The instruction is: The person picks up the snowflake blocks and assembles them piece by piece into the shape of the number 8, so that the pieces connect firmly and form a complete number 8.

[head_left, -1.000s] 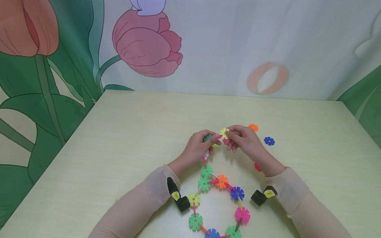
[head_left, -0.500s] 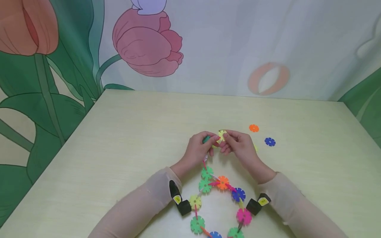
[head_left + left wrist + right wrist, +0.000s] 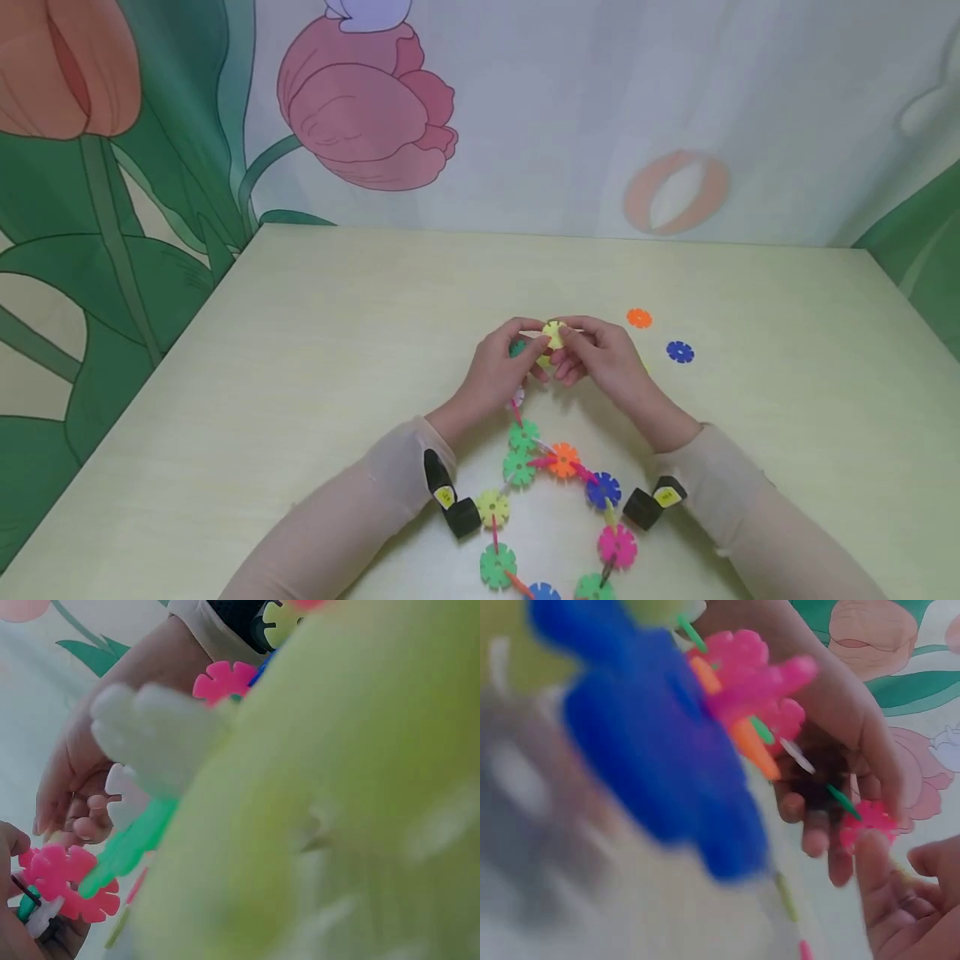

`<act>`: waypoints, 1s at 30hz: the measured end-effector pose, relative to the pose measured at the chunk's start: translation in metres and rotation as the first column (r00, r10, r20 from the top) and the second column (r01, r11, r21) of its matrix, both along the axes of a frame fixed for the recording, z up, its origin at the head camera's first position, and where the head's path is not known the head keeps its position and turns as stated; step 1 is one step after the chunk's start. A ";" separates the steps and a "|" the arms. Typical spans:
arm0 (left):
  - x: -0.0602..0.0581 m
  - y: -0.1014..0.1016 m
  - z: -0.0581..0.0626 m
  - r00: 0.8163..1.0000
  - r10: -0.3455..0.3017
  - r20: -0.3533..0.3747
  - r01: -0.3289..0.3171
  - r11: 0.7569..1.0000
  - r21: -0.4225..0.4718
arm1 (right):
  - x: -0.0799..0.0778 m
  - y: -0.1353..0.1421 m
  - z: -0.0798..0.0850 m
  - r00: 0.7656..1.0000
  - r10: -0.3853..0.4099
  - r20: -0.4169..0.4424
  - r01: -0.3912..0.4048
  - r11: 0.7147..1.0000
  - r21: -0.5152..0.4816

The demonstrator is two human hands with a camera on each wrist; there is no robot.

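In the head view my left hand point(image 3: 498, 367) and right hand point(image 3: 607, 358) meet above the table. A yellow snowflake disc point(image 3: 553, 334) sits between them, pinched by the right thumb and fingers; the left thumb reaches its edge. The left hand also grips a green snowflake disc point(image 3: 517, 347) of the linked chain, which hangs down to a light green disc point(image 3: 522, 435). The left wrist view has a pink disc point(image 3: 67, 881) by the left fingers. Another pink disc point(image 3: 868, 825) lies between both hands in the right wrist view. The fingers hide the joint.
Toward the near edge, linked discs form a ring including an orange disc point(image 3: 562, 460), a blue disc point(image 3: 603, 491) and a pink disc point(image 3: 617, 547). A loose orange disc point(image 3: 639, 318) and a loose blue disc point(image 3: 680, 352) lie right of the hands. Blurred discs block much of both wrist views.
My right hand has moved left, bringing the yellow disc up against the left fingers. The red disc by the right wrist is now covered. The left hand stays almost in place.
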State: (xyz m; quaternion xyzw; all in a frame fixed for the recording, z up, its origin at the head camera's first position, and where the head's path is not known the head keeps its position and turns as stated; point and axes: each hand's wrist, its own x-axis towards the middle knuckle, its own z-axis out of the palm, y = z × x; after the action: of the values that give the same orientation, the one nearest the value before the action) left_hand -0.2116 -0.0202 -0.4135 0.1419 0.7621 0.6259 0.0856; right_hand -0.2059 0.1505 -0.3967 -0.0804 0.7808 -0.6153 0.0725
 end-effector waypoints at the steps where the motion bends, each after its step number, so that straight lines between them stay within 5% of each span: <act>1: 0.000 -0.001 0.001 1.000 -0.006 -0.008 0.006 1.000 0.001 | -0.001 0.002 0.002 1.000 0.001 -0.002 -0.001 0.999 0.047; 7: -0.002 -0.004 0.003 0.998 -0.033 -0.058 0.028 0.996 -0.083 | -0.003 0.016 0.015 1.000 0.017 -0.024 -0.008 0.950 0.313; 15: -0.004 -0.004 0.005 0.994 -0.040 -0.104 0.017 0.975 -0.220 | -0.002 0.036 0.031 0.997 0.039 -0.066 0.000 0.855 0.518; 30: -0.001 -0.004 0.005 0.989 -0.005 -0.151 -0.034 0.965 -0.258 | -0.014 0.094 0.038 0.995 0.042 -0.088 0.050 0.558 0.828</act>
State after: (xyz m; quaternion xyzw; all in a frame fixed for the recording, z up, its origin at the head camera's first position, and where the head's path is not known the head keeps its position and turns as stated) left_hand -0.2127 -0.0240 -0.4080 0.1706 0.8429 0.5086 0.0414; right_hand -0.2196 0.2449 -0.3592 -0.0650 0.9811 -0.1714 0.0623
